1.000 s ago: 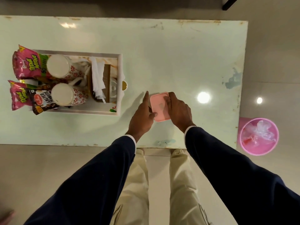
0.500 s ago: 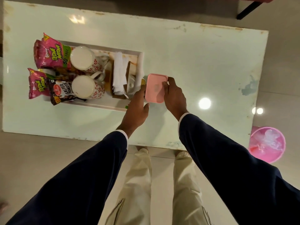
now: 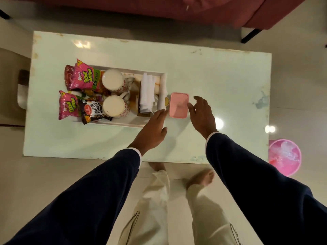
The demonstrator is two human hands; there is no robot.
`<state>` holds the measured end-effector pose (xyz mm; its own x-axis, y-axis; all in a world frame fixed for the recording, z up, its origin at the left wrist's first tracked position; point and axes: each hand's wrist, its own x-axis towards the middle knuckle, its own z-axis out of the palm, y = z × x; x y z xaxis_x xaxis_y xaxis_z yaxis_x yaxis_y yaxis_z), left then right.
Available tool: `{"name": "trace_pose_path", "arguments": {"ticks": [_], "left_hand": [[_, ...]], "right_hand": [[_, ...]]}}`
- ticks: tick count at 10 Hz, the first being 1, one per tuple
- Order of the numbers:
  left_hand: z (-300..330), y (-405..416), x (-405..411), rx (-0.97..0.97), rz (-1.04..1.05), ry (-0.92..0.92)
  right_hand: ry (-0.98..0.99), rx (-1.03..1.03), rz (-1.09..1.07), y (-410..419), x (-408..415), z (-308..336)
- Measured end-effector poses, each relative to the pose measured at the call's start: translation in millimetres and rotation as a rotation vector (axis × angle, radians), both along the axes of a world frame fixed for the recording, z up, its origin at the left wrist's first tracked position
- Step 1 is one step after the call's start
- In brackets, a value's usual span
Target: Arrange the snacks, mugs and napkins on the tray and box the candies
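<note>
A: where's the candy box (image 3: 178,105)?
B: on table (image 3: 212,71), lid on, just beside tray (image 3: 123,123) R edge. Both hands off it, fingers loose: left hand (image 3: 152,129), right hand (image 3: 201,114).
A: handling?
B: prob light, stiff plastic, smooth so bit slippery. Grip the long sides, not the lid top.

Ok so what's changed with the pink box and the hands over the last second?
The pink box was carried from the middle of the table leftward and set beside the tray at its right end. Both hands then let go: the left hand and right hand now lie open on either side of it. The snack packets, mugs and napkins kept their places in the tray.
</note>
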<state>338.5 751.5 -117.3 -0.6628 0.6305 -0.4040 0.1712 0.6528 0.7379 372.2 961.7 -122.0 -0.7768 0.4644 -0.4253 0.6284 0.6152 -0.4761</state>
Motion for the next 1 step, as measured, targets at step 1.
{"name": "trace_pose_path", "arguments": {"ticks": [1], "left_hand": [[27.0, -14.4, 6.1, -0.044, -0.091, 0.139]], "right_hand": [[0.018, 0.125, 0.197, -10.5, 11.8, 33.7]]}}
